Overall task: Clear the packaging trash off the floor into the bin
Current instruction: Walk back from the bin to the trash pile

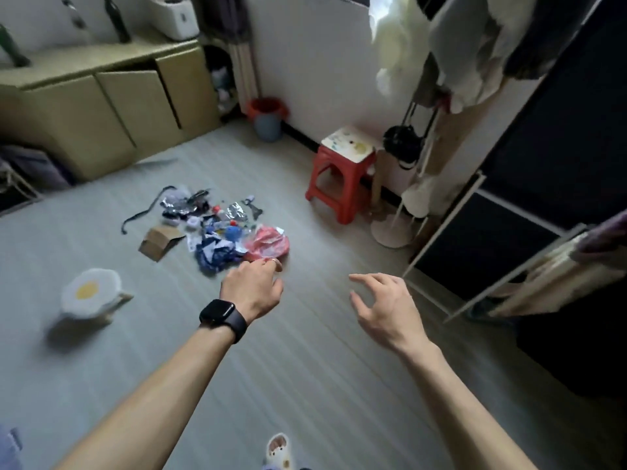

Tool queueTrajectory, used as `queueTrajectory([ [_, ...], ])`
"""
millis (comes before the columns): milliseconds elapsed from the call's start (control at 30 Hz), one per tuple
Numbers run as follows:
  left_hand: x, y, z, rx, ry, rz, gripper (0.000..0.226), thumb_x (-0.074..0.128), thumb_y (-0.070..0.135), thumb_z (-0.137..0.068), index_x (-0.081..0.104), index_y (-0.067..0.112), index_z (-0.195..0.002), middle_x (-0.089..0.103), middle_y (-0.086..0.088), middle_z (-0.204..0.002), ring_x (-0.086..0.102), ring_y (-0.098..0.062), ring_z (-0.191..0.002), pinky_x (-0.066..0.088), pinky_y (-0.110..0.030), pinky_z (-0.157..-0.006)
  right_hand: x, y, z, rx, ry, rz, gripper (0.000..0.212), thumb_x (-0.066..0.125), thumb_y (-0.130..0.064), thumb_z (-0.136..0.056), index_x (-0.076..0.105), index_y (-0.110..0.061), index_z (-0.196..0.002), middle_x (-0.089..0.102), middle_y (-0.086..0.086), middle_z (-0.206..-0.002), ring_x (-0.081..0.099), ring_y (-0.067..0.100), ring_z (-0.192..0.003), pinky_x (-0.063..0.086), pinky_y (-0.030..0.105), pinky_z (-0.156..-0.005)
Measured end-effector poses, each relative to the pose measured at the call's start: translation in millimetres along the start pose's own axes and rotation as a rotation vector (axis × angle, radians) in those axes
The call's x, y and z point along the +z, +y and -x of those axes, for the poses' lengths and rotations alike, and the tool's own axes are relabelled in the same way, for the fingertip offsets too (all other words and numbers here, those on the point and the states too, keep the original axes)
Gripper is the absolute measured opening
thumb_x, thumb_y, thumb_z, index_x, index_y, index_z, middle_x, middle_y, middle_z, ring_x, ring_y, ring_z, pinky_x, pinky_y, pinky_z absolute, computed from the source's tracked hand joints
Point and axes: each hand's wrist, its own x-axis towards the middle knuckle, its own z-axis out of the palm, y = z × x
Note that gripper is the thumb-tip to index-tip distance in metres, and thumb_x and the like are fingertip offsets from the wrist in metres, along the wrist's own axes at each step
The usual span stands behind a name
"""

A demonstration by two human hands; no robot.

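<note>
Facing trash pile (217,228) just ahead of our left hand (252,286), loosely curled, empty; right hand (383,307) farther, spread, empty.

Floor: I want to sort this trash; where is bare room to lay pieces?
Bare floor between the trash pile and red stool, and the wide stretch nearer than the pile. Crowded inside the pile, around the cardboard box.

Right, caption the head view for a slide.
The left hand and right hand reach toward packaging trash on the floor; the bin stands by the wall.
</note>
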Motion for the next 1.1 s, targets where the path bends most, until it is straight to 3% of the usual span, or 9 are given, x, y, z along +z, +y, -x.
queueTrajectory([
  [433,0.0,-196.6,-106.5,-0.399,-0.045,0.084,0.032,0.045,0.039,-0.092,0.057,0.034,-0.121,0.065,0.008,-0.120,0.060,-0.021,-0.110,0.047,-0.033,-0.088,109.6,-98.2,-202.7,-0.164,-0.285,0.028,0.040,0.055,-0.045,-0.091,0.056,-0.037,-0.131,0.061,-0.007,-0.130,0.044,0.021,-0.126,0.039,0.036,-0.106],
  [667,-2.9,-272.9,-173.7,-0.570,-0.075,0.108,0.032,0.047,0.038,-0.090,0.057,0.034,-0.120,0.066,0.007,-0.120,0.060,-0.022,-0.111,0.049,-0.034,-0.089,161.8,-151.1,-325.7,-0.242,-0.472,0.087,0.045,0.053,-0.048,-0.090,0.050,-0.036,-0.134,0.059,-0.004,-0.132,0.048,0.026,-0.121,0.042,0.035,-0.099],
  [900,10.1,-356.1,-242.4,-0.562,-0.158,0.134,0.032,0.048,0.036,-0.092,0.056,0.031,-0.122,0.065,0.003,-0.119,0.058,-0.024,-0.112,0.048,-0.034,-0.088,229.2,-204.8,-420.8,-0.219,-0.589,0.141,0.052,0.058,-0.048,-0.086,0.046,-0.040,-0.136,0.055,-0.004,-0.139,0.049,0.024,-0.124,0.046,0.037,-0.095],
  [1100,45.9,-456.6,-332.7,-0.363,-0.352,0.109,0.039,0.046,0.033,-0.093,0.049,0.032,-0.132,0.054,0.003,-0.133,0.053,-0.024,-0.120,0.045,-0.036,-0.095,325.8,-233.0,-479.3,-0.011,-0.643,0.174,0.056,0.058,-0.050,-0.082,0.046,-0.034,-0.134,0.057,-0.001,-0.133,0.054,0.026,-0.119,0.050,0.039,-0.090],
])
